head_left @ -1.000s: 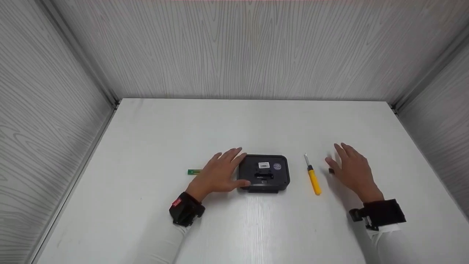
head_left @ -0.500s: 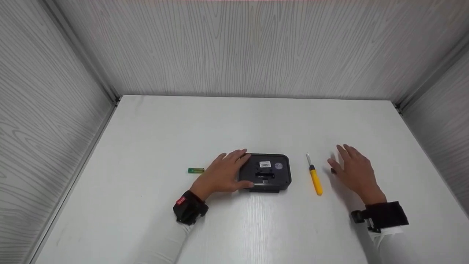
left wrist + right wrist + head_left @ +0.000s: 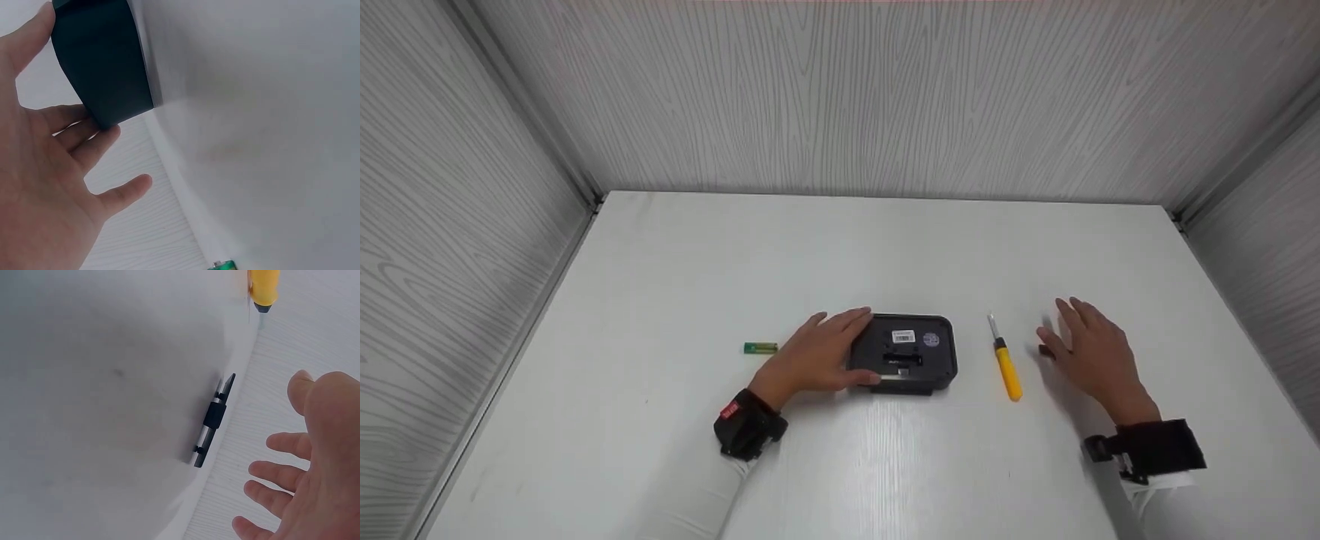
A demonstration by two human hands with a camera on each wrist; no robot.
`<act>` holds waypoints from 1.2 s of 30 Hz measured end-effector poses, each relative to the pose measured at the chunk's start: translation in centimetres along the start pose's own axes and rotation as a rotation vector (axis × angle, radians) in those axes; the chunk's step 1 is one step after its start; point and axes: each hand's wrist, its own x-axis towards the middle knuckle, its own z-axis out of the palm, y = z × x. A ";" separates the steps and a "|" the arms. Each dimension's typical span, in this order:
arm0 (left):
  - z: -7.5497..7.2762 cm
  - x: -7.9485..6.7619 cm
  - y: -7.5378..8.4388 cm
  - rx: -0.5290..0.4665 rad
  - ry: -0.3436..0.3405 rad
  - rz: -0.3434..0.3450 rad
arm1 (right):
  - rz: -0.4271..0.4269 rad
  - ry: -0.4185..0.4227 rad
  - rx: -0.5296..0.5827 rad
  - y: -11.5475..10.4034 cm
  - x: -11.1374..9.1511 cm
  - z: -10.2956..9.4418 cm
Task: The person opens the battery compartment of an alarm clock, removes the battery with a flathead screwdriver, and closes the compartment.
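A black rectangular device [image 3: 931, 361] lies on the white table, with a white label, a round sticker and a slot on its upper face. My left hand [image 3: 817, 352] holds its left end, thumb over the front edge and fingertips at the far left corner. In the left wrist view its dark side [image 3: 104, 62] stands between thumb and fingers. My right hand [image 3: 1099, 360] hovers farther right, fingers spread and holding nothing. Close to its thumb lies a narrow black part [image 3: 215, 416] with a silvery strip, mostly hidden in the head view.
Between the device and my right hand lies a yellow-handled screwdriver [image 3: 1009, 373], tip pointing away. A green battery [image 3: 759, 348] rests left of my left hand. Grey wood-grain panels [image 3: 840, 97] enclose the table at the back and sides.
My right hand has drifted slightly right and toward me. The left hand keeps its place on the device. More of the battery shows beside the left hand than a second ago.
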 end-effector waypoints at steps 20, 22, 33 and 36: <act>-0.4 0.2 0.3 0.006 -0.029 -0.002 | -0.067 0.088 0.000 0.5 -1.0 -0.6; -0.4 0.1 0.3 0.002 -0.024 -0.001 | -0.073 0.095 0.002 0.4 -1.1 -0.7; -0.3 -0.1 0.1 -0.001 -0.014 -0.008 | -0.119 0.106 0.043 0.1 -1.9 -0.7; -0.3 -0.1 0.0 -0.006 -0.017 -0.009 | -0.128 0.100 0.055 0.2 -2.2 -0.6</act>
